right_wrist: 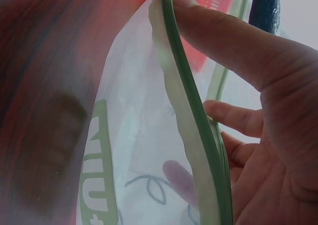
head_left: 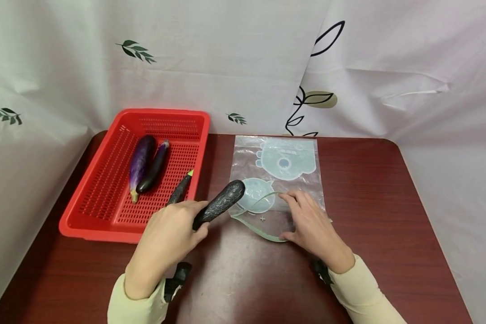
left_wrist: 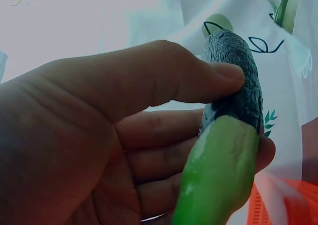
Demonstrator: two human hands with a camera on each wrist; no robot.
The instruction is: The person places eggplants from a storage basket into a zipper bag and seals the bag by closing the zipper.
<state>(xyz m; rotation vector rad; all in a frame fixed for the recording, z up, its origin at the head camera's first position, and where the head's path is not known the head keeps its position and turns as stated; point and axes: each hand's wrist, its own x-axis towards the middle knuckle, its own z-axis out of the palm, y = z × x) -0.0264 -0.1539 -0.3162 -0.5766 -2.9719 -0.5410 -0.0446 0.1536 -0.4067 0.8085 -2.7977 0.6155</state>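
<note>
My left hand [head_left: 172, 227] grips a dark, wrinkled cucumber [head_left: 222, 201] between thumb and fingers, held above the table at the left of the bag's mouth. The left wrist view shows its smooth bright-green end [left_wrist: 218, 165]. My right hand [head_left: 309, 220] is at the mouth of a clear zip bag [head_left: 243, 155] with pale printed shapes, lying flat toward the back. In the right wrist view, the thumb touches one green-edged rim [right_wrist: 186, 81] and the fingers reach the other rim, spread apart so the mouth gapes.
A red perforated basket [head_left: 204, 135] stands on the left of the brown table [head_left: 372, 189]. In it lie two eggplants [head_left: 142, 155] [head_left: 155, 168] and another dark cucumber [head_left: 181, 186] with a bright-green tip, partly hidden by the left hand. A white printed curtain [head_left: 178, 76] hangs behind the table.
</note>
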